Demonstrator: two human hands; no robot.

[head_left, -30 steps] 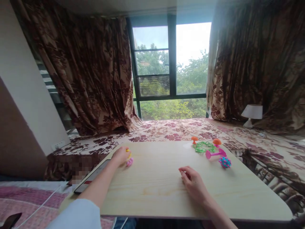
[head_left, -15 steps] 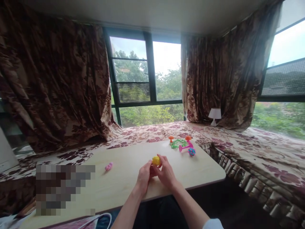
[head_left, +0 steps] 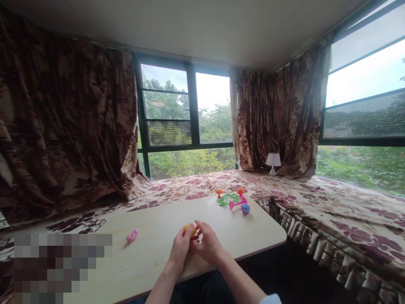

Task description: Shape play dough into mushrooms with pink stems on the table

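A small yellow lumpy object (head_left: 189, 230) is between my two hands, just above the near part of the table (head_left: 152, 236). My left hand (head_left: 181, 245) is closed on its left side, with the thumb lying across it. From the right, my right hand (head_left: 208, 243) has its fingers curled against the same object. Fingers cover much of it, so its exact kind is unclear. A pink lumpy piece (head_left: 132, 235) lies on the table to the left of my hands.
Toward the table's far right corner lie a green chain (head_left: 228, 199), orange mushroom-shaped pieces (head_left: 219, 193), a pink dumbbell-shaped piece (head_left: 237, 204) and a blue-and-pink knobbly ball (head_left: 245, 209). A white lamp (head_left: 273, 162) stands on the flowered cover (head_left: 202, 181) behind.
The whole view has shifted, so everything sits lower and further left. My left thumb now covers more of the yellow object, which shows less between my hands.
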